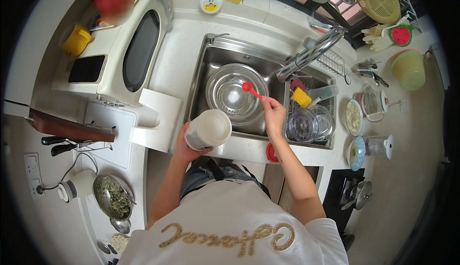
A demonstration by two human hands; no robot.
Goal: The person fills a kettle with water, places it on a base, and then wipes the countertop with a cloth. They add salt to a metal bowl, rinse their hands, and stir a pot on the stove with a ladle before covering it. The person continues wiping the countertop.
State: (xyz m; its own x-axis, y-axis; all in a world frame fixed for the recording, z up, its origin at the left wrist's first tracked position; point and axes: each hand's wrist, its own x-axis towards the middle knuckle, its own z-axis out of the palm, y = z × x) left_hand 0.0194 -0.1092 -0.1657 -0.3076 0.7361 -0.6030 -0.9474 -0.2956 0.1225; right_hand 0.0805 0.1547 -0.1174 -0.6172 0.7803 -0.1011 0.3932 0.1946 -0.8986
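Observation:
My left hand (pixel 187 149) grips a white plastic tub (pixel 208 130) bearing a label, tilted over the sink's front edge; its mouth is uncovered and looks pale inside. Between the fingertips of my right hand (pixel 274 116) is the handle of a small red measuring spoon (pixel 253 90). The spoon's round end is above a clear bowl (pixel 212 101) standing in the stainless steel sink (pixel 201 71). A bright white patch shows at the bowl's bottom; whether it is powder or glare I cannot tell. On the counter beside my right forearm lies a red lid (pixel 272 153).
The chrome faucet (pixel 305 58) arches over the sink's right part. Clear lids (pixel 303 124) and a yellow sponge (pixel 302 97) fill the right-hand rack. A white holder (pixel 165 119) stands left of the sink. Further left, a metal bowl (pixel 113 196) contains chopped greens.

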